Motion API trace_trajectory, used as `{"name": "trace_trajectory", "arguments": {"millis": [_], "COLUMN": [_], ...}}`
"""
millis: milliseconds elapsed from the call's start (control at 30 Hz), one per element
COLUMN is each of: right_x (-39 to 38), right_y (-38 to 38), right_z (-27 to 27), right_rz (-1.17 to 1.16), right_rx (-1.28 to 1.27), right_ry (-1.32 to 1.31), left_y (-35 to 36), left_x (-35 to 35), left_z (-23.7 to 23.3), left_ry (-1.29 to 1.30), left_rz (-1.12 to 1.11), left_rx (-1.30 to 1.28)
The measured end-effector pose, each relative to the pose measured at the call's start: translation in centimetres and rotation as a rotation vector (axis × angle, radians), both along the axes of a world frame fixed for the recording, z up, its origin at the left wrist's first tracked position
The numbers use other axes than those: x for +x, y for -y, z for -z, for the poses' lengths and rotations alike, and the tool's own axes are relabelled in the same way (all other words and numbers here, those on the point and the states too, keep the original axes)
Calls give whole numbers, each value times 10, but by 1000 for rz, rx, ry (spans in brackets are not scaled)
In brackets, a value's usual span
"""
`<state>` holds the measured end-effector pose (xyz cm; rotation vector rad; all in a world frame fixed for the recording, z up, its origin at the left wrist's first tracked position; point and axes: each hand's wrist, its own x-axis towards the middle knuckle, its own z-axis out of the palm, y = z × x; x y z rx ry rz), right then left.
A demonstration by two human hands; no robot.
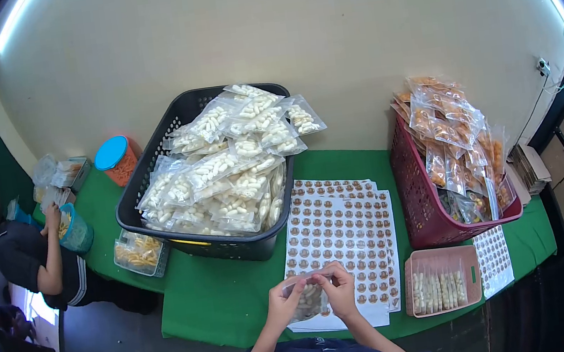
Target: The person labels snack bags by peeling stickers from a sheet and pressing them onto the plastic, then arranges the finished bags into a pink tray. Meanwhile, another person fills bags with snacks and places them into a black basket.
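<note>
Between my two hands is a clear plastic bag (307, 304) with pale pieces inside, held over the table's front edge. My left hand (284, 304) pinches its top edge on the left side. At the top right corner, my right hand (339, 290) grips the same edge with thumb and fingers. Sheets of round brown stickers (331, 233) lie just beyond my hands. A large black basket (217, 246) heaped with bags of white pieces (225, 169) stands behind to the left. To the right is a small pink basket (421, 305) with a row of filled bags (439, 289).
A maroon basket (419, 194) piled with orange-filled bags stands on the right of the green table (206, 305). At left are a blue-lidded tub (114, 158) and a box of yellow snacks (139, 253). Another person (42, 261) reaches into a bucket (78, 233).
</note>
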<state>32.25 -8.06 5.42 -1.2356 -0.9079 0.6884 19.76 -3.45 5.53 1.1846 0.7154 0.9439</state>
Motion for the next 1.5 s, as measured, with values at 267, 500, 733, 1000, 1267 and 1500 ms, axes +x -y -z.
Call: {"name": "trace_trajectory", "arguments": {"millis": [267, 500, 733, 1000, 1267, 1500], "right_x": [5, 9, -1, 1, -13, -1], "right_y": [4, 5, 5, -2, 0, 5], "right_z": [-5, -5, -7, 0, -12, -8], "right_rz": [-153, -77, -261, -77, -209, -133], "right_rx": [-70, -56, -52, -12, -36, -26], "right_ry": [-131, 45, -126, -309, -584, -583], "left_y": [-3, -2, -8, 4, 27, 52], "left_x": [-8, -13, -23, -44, -66, -61], "left_z": [-5, -1, -4, 4, 6, -1], "left_ry": [-30, -13, 45, -160, -415, -462], "left_rz": [-104, -61, -75, 82, 110, 81], "left_rx": [62, 158, 89, 209, 210, 149]}}
